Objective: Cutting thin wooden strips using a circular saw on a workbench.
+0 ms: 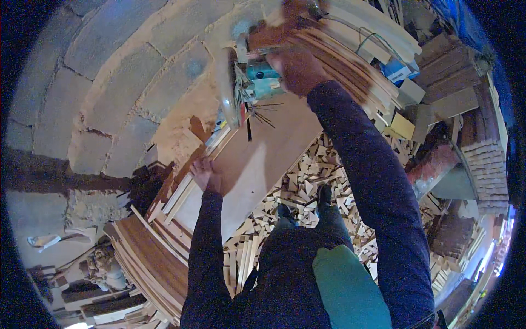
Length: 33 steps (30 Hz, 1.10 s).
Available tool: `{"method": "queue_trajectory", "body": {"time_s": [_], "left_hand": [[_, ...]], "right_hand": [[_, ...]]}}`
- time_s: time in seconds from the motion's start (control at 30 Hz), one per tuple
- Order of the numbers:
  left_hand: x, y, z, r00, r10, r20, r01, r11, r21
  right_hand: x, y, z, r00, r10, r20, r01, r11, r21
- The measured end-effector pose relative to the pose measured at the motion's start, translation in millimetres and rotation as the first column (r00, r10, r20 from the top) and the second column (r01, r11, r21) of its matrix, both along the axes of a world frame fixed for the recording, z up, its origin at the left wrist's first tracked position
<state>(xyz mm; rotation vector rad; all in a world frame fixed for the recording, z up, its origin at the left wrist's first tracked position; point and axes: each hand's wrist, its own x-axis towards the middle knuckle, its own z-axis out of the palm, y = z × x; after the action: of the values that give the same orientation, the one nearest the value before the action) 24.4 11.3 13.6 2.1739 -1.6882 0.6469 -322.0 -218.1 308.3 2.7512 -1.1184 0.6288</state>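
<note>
A teal power saw (263, 81) with a round metal guard (229, 90) stands at the upper middle, over the far end of a pale wooden board (235, 203). My right hand (300, 72) reaches to the saw's right side, its fingers curled against it and somewhat blurred. What part they close round is partly hidden. Lower left, my left hand (205, 174) lies on the board's left edge beside thin wood strips (179, 197), fingers spread. Thin dark slivers (266, 115) show just under the saw.
Small wood offcuts (290, 178) cover the floor around my feet. Long planks (345, 66) are stacked beyond the saw, with a blue box (397, 71) at their end. More boards (145, 255) stand lower left. A block wall (109, 98) rises on the left.
</note>
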Motion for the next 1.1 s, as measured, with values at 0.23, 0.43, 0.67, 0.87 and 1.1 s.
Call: {"method": "queue_trajectory", "body": {"time_s": [0.23,0.43,0.67,0.87,1.1], "left_hand": [[-11,-30,9,0.996,-0.061,-0.068,0.062,0.998,0.023],[0,-47,4,0.861,-0.019,-0.508,0.142,0.969,0.204],[-4,-42,-6,0.779,-0.267,-0.568,0.205,0.963,-0.173],[4,-41,-14,0.917,-0.21,-0.339,0.243,0.968,0.058],[10,-47,-17,0.936,-0.22,-0.275,0.259,0.959,0.116]], "right_hand": [[2,-1,-4,0.997,0.048,0.063,-0.039,0.989,-0.142],[1,-1,-3,0.995,0.068,0.074,-0.06,0.993,-0.101],[0,-6,-8,1.0,-0.027,-0.012,0.026,0.994,-0.108],[2,-8,-12,0.999,0.034,0.025,-0.029,0.987,-0.157],[2,-3,-9,0.997,-0.058,-0.047,0.056,0.997,-0.044]]}}
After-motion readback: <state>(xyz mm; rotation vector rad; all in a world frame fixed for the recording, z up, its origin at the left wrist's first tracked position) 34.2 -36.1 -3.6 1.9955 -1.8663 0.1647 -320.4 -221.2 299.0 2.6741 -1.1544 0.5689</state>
